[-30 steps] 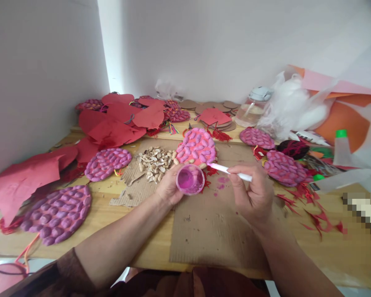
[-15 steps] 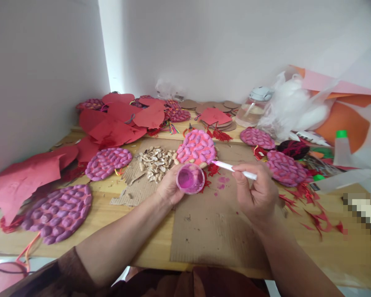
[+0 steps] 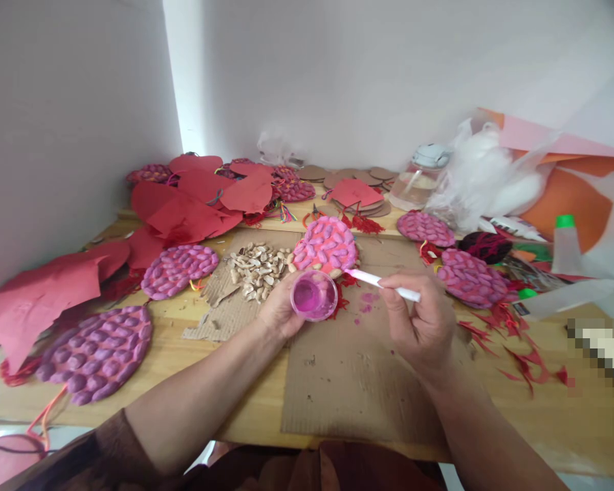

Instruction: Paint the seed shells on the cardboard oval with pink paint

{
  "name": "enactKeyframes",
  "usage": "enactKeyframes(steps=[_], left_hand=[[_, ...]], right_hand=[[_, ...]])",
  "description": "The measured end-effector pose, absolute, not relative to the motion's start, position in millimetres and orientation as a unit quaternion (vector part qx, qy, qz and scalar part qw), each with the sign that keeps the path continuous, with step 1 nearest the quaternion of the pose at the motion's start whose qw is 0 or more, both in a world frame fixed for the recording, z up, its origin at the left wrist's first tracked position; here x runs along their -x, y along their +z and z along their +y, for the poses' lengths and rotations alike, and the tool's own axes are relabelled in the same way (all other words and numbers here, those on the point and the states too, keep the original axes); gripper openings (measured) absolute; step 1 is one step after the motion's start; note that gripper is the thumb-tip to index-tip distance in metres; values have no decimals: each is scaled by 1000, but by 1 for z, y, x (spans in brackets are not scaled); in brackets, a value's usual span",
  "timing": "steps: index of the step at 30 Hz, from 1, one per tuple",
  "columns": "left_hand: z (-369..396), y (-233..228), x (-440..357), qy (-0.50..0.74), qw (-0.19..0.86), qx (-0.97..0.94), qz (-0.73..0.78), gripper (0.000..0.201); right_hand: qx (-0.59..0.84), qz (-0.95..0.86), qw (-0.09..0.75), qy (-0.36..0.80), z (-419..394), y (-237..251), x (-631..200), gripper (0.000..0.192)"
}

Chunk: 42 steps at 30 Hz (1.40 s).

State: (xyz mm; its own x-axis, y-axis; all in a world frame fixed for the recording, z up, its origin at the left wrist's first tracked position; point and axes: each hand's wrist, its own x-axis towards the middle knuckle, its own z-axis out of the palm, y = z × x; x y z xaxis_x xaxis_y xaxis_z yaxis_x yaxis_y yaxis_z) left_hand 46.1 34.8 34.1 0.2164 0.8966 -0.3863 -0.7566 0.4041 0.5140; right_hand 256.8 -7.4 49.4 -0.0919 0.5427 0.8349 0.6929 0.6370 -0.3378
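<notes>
Over the middle of the wooden table (image 3: 532, 429), the right hand (image 3: 422, 317) is clamped on a white brush (image 3: 373, 279), thumb and fingers together around its handle. The brush slants up to the left, and its pink tip is at the lower right edge of a rounded disc (image 3: 328, 239) covered with pink peanut shells; whether tip and shell touch is too small to tell. A few tan shells along the disc's lower edge are unpainted.

The left hand (image 3: 279, 312) is closed around a small clear cup (image 3: 314, 296), its mouth tipped toward the viewer, with purple-pink paint inside. Cup and hand stand in front of the disc's lower edge; whether the left fingers also grip the disc cannot be told.

Below lies a sheet of cardboard (image 3: 358, 389) with pink spots near the brush. Just left of the disc is a pile of loose peanut shells (image 3: 258, 271). Farther out, two purple discs (image 3: 179, 271) lie on the left and two more on the right, beside a dark ball of yarn (image 3: 485, 247). Red paper (image 3: 189, 201) is heaped behind to the left; a jar (image 3: 414, 185) and a plastic bag (image 3: 486, 181) stand back right.
</notes>
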Motion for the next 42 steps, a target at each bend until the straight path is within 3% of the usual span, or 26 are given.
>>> enactKeyframes(steps=[25,31,36,42], left_hand=[[34,34,-45,525,782,-117,315,17],[35,27,-46,538,765,-141,325,6],[34,24,-50,573,735,-158,326,11],[30,28,-55,610,707,-179,309,21]], right_hand=[[437,-705,552,-87,-6,44,-259,10],[391,-697,601,1,-16,49,-255,12],[378,-769,512,62,-31,61,-241,18],[381,-809,447,-28,-32,59,-224,15]])
